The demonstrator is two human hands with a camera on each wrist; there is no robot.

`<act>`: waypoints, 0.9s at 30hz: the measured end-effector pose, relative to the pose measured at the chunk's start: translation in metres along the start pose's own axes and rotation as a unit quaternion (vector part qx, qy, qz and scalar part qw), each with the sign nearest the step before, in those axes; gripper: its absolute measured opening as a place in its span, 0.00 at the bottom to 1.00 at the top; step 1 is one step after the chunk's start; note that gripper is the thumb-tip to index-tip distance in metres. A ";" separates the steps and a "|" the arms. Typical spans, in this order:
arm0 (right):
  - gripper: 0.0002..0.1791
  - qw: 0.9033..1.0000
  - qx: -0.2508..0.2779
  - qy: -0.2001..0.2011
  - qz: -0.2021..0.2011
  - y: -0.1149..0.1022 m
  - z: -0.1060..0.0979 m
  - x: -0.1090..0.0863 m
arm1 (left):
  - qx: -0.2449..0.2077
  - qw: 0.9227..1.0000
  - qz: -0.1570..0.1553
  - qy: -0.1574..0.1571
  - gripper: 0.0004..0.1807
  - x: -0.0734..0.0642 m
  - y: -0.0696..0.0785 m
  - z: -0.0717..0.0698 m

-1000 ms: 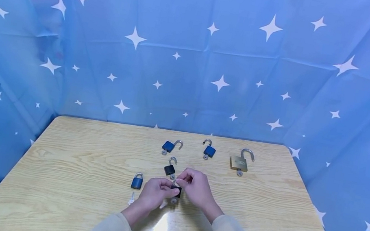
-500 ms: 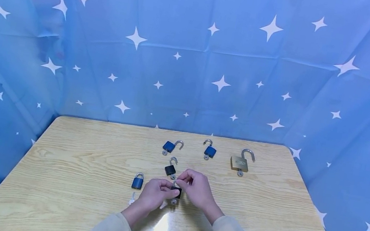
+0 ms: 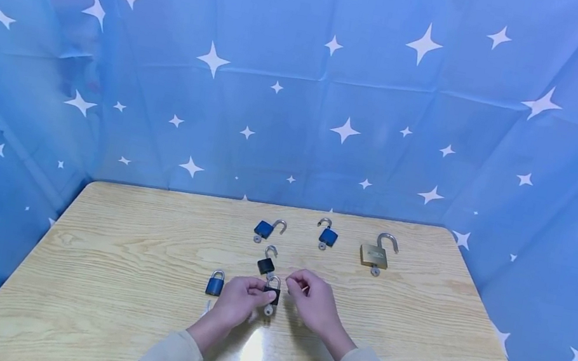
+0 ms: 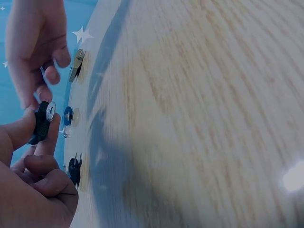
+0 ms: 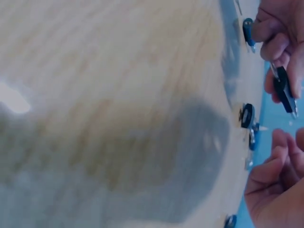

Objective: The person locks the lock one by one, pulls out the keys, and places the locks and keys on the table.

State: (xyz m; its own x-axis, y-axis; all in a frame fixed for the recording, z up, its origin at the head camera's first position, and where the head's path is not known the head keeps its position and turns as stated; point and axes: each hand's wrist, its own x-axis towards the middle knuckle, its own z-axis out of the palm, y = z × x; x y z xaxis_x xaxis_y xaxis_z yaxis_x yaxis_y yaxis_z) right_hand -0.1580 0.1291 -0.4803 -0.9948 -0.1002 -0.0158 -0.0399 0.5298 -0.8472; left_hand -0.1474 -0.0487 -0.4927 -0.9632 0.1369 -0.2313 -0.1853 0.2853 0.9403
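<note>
Between thumb and fingers, my left hand pinches a black padlock above the table, its shackle pointing away from me. A key with a round head sticks out of the near end of this lock. Just right of it is my right hand, apart from the lock, fingers loosely bent with nothing seen between them. In the right wrist view, a gap shows between the right hand and the held padlock. Whether its shackle is fully seated I cannot tell.
Behind the hands lie another black padlock, two blue padlocks and a large brass padlock, with raised shackles and keys inserted. A blue padlock with lowered shackle lies left, near a loose key partly covered by my left wrist.
My right hand has come off the held padlock's shackle and moved slightly right. The left hand has shifted a little left and away from me with the padlock.
</note>
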 end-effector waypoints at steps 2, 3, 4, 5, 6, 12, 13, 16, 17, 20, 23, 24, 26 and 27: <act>0.06 1.000 0.011 0.004 0.013 0.002 0.000 -0.004 | -0.001 1.000 -0.003 0.001 0.15 0.001 0.001 -0.002; 0.06 1.000 0.016 0.006 0.018 0.003 0.001 -0.007 | 0.001 1.000 -0.004 0.002 0.15 0.002 0.001 -0.002; 0.05 1.000 0.020 0.008 0.021 0.003 0.002 -0.010 | 0.004 1.000 -0.008 0.003 0.16 0.002 0.002 -0.003; 0.05 0.999 0.024 0.008 0.026 0.004 0.003 -0.013 | 0.005 1.000 -0.011 0.004 0.16 0.002 0.002 -0.004; 0.05 0.999 0.027 0.006 0.030 0.004 0.005 -0.016 | 0.007 1.000 -0.013 0.005 0.17 0.003 0.002 -0.004; 0.06 0.998 0.048 -0.021 0.030 0.005 0.018 -0.031 | 0.003 1.000 -0.021 0.011 0.20 0.005 0.003 -0.008; 0.06 0.998 0.056 -0.023 0.029 0.004 0.020 -0.033 | 0.001 1.000 -0.022 0.011 0.21 0.005 0.003 -0.008; 0.08 0.995 0.088 -0.019 0.031 0.002 0.027 -0.036 | -0.006 1.000 -0.027 0.012 0.21 0.005 0.004 -0.008; 0.08 0.995 0.098 -0.015 0.033 0.001 0.029 -0.037 | -0.008 1.000 -0.027 0.012 0.21 0.005 0.004 -0.008; 0.09 0.992 0.117 0.002 0.047 -0.002 0.033 -0.038 | -0.013 0.999 -0.030 0.014 0.20 0.006 0.005 -0.006; 0.10 0.988 0.134 0.026 0.070 -0.005 0.037 -0.038 | -0.017 0.999 -0.029 0.016 0.19 0.006 0.004 -0.005; 0.10 0.986 0.144 0.034 0.080 -0.005 0.039 -0.039 | -0.019 0.999 -0.029 0.016 0.20 0.006 0.004 -0.005; 0.11 0.980 0.164 0.053 0.099 -0.007 0.041 -0.039 | -0.021 0.999 -0.028 0.017 0.20 0.006 0.004 -0.004; 0.11 0.977 0.174 0.062 0.108 -0.008 0.043 -0.039 | -0.020 0.999 -0.026 0.018 0.20 0.006 0.005 -0.004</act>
State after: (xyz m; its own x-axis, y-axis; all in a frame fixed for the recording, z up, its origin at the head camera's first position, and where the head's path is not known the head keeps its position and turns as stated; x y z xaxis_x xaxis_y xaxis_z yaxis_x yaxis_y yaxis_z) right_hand -0.1152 0.0927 -0.4957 -0.9810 0.0959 -0.1685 0.1853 0.2074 -0.9605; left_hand -0.1553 -0.0506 -0.4888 -0.9583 0.0883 -0.2718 -0.2423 0.2532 0.9366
